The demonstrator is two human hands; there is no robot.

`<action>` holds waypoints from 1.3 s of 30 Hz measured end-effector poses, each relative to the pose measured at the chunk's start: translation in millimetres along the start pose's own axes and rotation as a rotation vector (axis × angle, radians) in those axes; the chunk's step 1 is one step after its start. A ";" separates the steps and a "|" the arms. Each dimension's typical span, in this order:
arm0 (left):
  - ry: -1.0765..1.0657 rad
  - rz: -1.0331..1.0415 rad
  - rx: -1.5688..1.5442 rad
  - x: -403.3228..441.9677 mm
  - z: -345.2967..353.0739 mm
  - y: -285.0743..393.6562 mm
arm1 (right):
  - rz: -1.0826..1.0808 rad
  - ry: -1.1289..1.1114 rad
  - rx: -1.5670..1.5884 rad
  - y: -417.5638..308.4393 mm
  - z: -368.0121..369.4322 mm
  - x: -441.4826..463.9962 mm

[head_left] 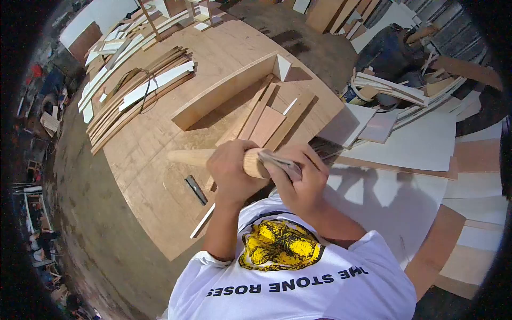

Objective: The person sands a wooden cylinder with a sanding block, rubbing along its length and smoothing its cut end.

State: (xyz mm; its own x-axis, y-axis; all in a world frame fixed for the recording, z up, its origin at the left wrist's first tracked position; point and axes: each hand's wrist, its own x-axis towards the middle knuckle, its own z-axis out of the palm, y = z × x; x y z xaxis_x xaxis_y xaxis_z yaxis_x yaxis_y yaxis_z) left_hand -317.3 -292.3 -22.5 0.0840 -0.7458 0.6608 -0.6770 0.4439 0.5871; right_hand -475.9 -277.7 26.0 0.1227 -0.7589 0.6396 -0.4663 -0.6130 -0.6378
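Observation:
My left hand (230, 166) is wrapped round a pale, tapered wooden leg (255, 164), held crosswise above the table near my chest. Its thin end (186, 157) points left and its thick end faces right. My right hand (303, 184) is closed on a folded greyish piece of sandpaper (281, 162), which lies against the thick end. Below and left of my left hand, a dark tool with a metal edge (196, 190) lies on the plywood table (149, 176). Its exact kind is unclear.
A long, low wooden frame (229, 93) and several boards (290, 120) lie beyond my hands. Thin wood strips (138, 98) are piled at the left. White panels (384, 200) stand close on the right, near a dark bin (392, 50) and offcuts.

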 end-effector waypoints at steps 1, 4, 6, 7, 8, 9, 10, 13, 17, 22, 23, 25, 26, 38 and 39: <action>0.031 -0.006 -0.006 2.7 -3.3 -1.7 | 0.019 0.001 0.017 1.9 -0.8 -9.8; 0.034 -0.015 -0.004 3.2 -11.3 -3.4 | 0.013 -0.022 0.016 2.5 1.8 -12.4; 0.047 -0.005 -0.008 4.9 -15.3 -3.8 | -0.006 -0.005 0.019 0.1 5.3 -6.9; 0.051 -0.013 -0.010 7.9 -20.4 -4.4 | -0.021 0.018 0.038 -3.2 11.2 -1.1; 0.058 -0.020 -0.010 10.4 -24.9 -5.8 | -0.039 0.040 0.060 -6.6 16.0 3.3; 0.061 -0.021 -0.027 11.7 -28.5 -7.3 | -0.030 0.035 0.066 -10.6 18.0 5.6; 0.066 -0.023 -0.043 12.2 -31.6 -9.1 | -0.021 0.029 0.075 -14.2 19.7 7.3; 0.008 0.016 -0.011 0.9 -31.2 -11.2 | -0.057 0.027 0.055 -13.7 25.1 14.4; 0.067 0.062 -0.079 -8.2 -17.3 -3.8 | -0.066 0.014 0.017 -10.7 23.9 37.4; 0.080 0.016 -0.055 -3.5 -57.7 -11.7 | 0.105 0.056 0.233 -17.1 8.6 27.6; 0.075 0.034 -0.122 -3.4 -60.9 -12.8 | 0.154 0.041 0.284 -20.1 8.3 23.8; 0.057 0.073 -0.263 -2.7 -64.7 -11.5 | 0.212 0.014 0.348 -26.9 6.9 15.9; 0.062 0.056 -0.241 -2.9 -65.6 -10.6 | 0.219 -0.001 0.364 -30.2 6.4 12.5; 0.071 0.101 -0.255 -0.7 -57.6 2.4 | -0.022 -0.117 0.097 -68.9 3.8 15.8; 0.060 0.120 -0.241 -4.5 -54.0 3.8 | -0.031 -0.087 0.062 -70.4 6.2 20.6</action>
State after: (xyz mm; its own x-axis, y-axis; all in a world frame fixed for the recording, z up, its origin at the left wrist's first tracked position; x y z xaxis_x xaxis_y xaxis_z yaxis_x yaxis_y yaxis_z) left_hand -280.8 -260.4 1.9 0.0613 -0.6532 0.7547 -0.4922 0.6380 0.5922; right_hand -435.1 -251.6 81.5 0.2130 -0.7541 0.6212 -0.4067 -0.6465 -0.6454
